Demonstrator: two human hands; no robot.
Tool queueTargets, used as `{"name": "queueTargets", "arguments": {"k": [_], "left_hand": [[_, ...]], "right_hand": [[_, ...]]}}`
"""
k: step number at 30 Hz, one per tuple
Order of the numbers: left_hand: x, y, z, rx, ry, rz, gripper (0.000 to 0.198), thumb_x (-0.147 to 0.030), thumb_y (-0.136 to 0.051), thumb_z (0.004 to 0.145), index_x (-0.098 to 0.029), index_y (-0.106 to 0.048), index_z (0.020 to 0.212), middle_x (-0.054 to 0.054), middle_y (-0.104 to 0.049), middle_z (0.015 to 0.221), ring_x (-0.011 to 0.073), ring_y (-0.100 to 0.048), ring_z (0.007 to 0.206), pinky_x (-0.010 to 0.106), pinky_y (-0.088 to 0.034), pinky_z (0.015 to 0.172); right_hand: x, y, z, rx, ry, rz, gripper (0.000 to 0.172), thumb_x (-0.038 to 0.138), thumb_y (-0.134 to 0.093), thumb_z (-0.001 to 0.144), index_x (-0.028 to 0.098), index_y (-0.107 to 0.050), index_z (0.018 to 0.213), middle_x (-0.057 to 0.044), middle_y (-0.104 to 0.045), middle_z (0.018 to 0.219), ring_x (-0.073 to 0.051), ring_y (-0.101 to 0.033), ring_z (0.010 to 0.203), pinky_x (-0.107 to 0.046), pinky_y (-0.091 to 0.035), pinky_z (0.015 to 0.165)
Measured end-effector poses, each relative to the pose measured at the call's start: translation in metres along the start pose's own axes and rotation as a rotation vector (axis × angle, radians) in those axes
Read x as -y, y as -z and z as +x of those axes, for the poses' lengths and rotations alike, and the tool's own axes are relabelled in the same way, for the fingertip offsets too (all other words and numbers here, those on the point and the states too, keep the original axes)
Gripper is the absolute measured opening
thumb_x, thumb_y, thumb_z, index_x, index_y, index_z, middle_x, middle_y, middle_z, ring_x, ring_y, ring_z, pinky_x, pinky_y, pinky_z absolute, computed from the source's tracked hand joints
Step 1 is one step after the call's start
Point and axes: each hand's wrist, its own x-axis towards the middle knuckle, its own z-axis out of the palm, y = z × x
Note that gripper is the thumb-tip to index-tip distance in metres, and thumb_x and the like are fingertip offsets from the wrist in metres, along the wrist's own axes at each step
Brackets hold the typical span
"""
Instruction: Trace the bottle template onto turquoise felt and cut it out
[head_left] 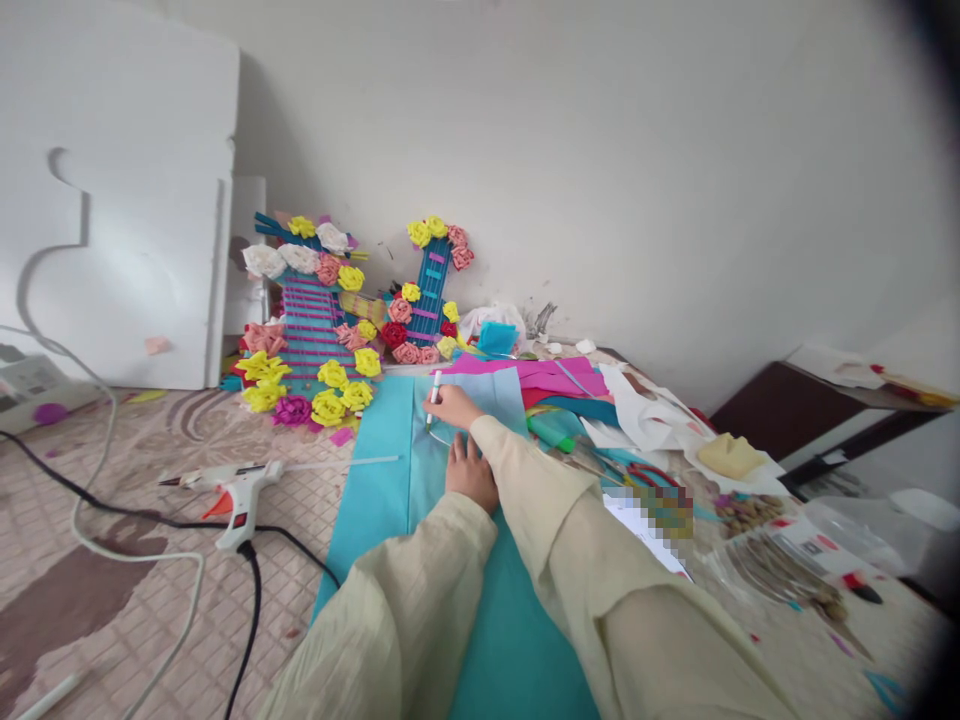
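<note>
A large turquoise paper sheet (382,460) lies on the floor in front of me. My right hand (452,405) is closed around a white pen (434,392), whose tip touches the sheet near its far end. My left hand (471,472) lies flat on the paper just behind the right hand, fingers stretched out and pressing the sheet down. Both arms wear loose cream sleeves.
A white glue gun (236,492) with a black cord lies at the left on the patterned mat. Two blue letter shapes covered in paper flowers (319,320) lean against the wall. Pink, white and teal paper scraps (570,385), scissors and a low dark table (780,410) lie at the right.
</note>
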Motion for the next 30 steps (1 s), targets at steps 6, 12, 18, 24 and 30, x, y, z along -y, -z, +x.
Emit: {"name": "queueTargets", "arguments": {"k": [6, 12, 18, 24, 30], "left_hand": [[0.001, 0.000, 0.000, -0.004, -0.011, 0.002, 0.056, -0.042, -0.037, 0.082, -0.017, -0.034, 0.133, 0.016, -0.037, 0.135, 0.0385, -0.025, 0.124, 0.047, -0.021, 0.099], [0.000, 0.001, 0.000, 0.000, -0.005, 0.003, 0.057, -0.042, -0.036, 0.082, -0.018, -0.031, 0.134, 0.015, -0.038, 0.134, 0.0382, -0.025, 0.124, 0.047, -0.022, 0.099], [0.000, 0.002, 0.000, -0.003, -0.006, -0.005, 0.057, -0.043, -0.033, 0.084, -0.018, -0.030, 0.134, 0.016, -0.037, 0.135, 0.0385, -0.026, 0.124, 0.047, -0.022, 0.099], [0.000, 0.003, 0.000, -0.002, -0.004, -0.009, 0.056, -0.043, -0.032, 0.084, -0.019, -0.030, 0.135, 0.016, -0.038, 0.134, 0.0388, -0.025, 0.124, 0.047, -0.023, 0.099], [0.001, 0.002, 0.001, -0.004, -0.002, 0.005, 0.055, -0.041, -0.033, 0.084, -0.016, -0.032, 0.134, 0.017, -0.039, 0.133, 0.0377, -0.027, 0.124, 0.047, -0.023, 0.099]], "right_hand": [[0.001, -0.002, 0.003, -0.046, 0.013, -0.032, 0.024, 0.030, -0.050, 0.086, 0.013, -0.054, 0.102, -0.005, -0.057, 0.099, -0.016, -0.057, 0.083, -0.034, -0.049, 0.072], [-0.001, -0.004, 0.008, -0.098, 0.020, -0.053, 0.024, 0.031, -0.049, 0.086, 0.014, -0.054, 0.102, -0.005, -0.057, 0.099, -0.015, -0.057, 0.082, -0.034, -0.049, 0.072], [-0.003, -0.005, 0.011, -0.084, 0.024, -0.073, 0.024, 0.031, -0.049, 0.086, 0.013, -0.054, 0.102, -0.005, -0.057, 0.099, -0.016, -0.057, 0.083, -0.034, -0.049, 0.072], [-0.003, -0.006, 0.012, -0.074, 0.014, -0.084, 0.024, 0.031, -0.049, 0.086, 0.013, -0.054, 0.102, -0.005, -0.057, 0.099, -0.016, -0.057, 0.083, -0.034, -0.049, 0.072], [-0.002, -0.005, 0.013, -0.093, -0.022, -0.075, 0.024, 0.031, -0.049, 0.086, 0.013, -0.054, 0.101, -0.005, -0.057, 0.098, -0.015, -0.057, 0.082, -0.034, -0.049, 0.072]]}}
